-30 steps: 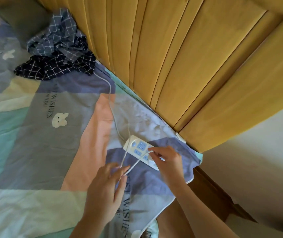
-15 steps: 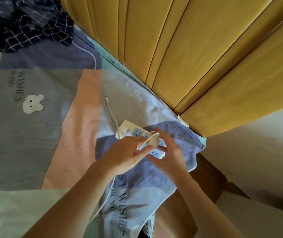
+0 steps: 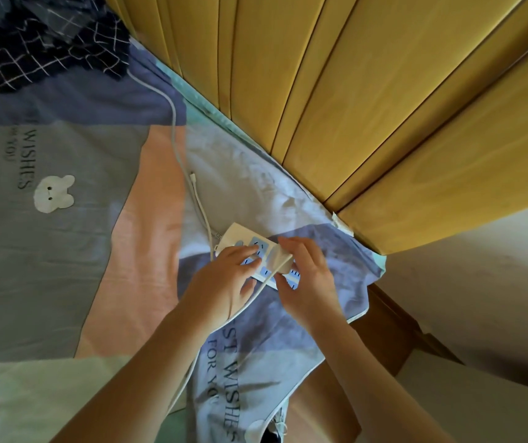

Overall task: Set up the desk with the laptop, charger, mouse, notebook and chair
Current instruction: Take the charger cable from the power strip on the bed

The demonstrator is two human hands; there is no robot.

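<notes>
Charger [image 3: 283, 263]: one white plug block, centre of frame, seated on the one white power strip [image 3: 235, 235] lying on the bedsheet [image 3: 64, 266]. Right hand [image 3: 309, 282] pinches the charger, fingers curled round it. Left hand [image 3: 224, 279] presses the strip, fingers fairly straight. Two white cables: one [image 3: 173, 123] runs to upper left, one [image 3: 264, 284] trails from the charger. One checked cloth [image 3: 42, 43], upper left. Wooden headboard [image 3: 384, 107], upper right.

Home bedroom: patchwork bedsheet [image 3: 64, 251], padded yellow headboard [image 3: 368, 107], crumpled checked garment [image 3: 42, 43] on bed.
</notes>
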